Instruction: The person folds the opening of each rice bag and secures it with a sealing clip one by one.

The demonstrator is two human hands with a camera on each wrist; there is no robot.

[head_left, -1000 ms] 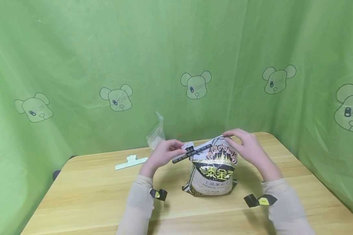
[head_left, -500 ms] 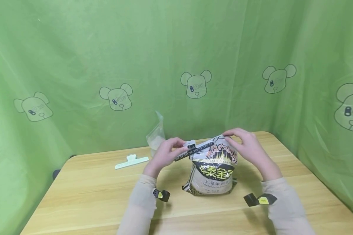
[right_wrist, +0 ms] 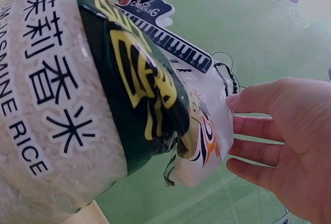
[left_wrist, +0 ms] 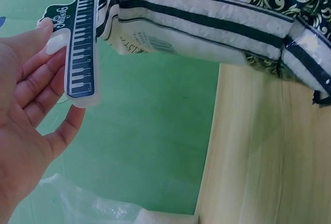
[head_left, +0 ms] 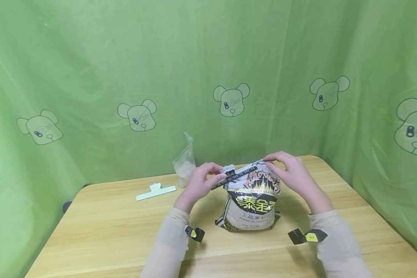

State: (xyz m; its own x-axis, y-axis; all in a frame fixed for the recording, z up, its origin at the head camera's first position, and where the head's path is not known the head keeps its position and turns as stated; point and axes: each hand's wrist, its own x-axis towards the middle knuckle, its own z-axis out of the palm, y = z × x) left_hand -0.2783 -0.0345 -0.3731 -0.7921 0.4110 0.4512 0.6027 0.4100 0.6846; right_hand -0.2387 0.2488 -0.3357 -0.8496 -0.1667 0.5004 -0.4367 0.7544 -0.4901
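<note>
A bag of jasmine rice [head_left: 251, 208] stands upright on the table, its top folded toward the left. My left hand [head_left: 200, 184] pinches the handle of a black-and-white clip [left_wrist: 81, 43] printed with piano keys. The clip lies slantwise across the upper left of the bag; whether its jaws grip the plastic cannot be told. At the bag's top right corner my right hand [head_left: 290, 175] pinches the upper edge between thumb and fingers, as the right wrist view [right_wrist: 279, 136] also shows.
A pale green clip [head_left: 155, 191] lies on the wooden table [head_left: 100, 227] to the left. Behind my left hand stands a small clear plastic bag [head_left: 185, 166] with white contents. Green curtains [head_left: 180, 58] surround the table's back and sides.
My left hand has moved slightly to the right and carried the piano-key clip further across the rice bag's top. My right hand and the bag have stayed in place.
</note>
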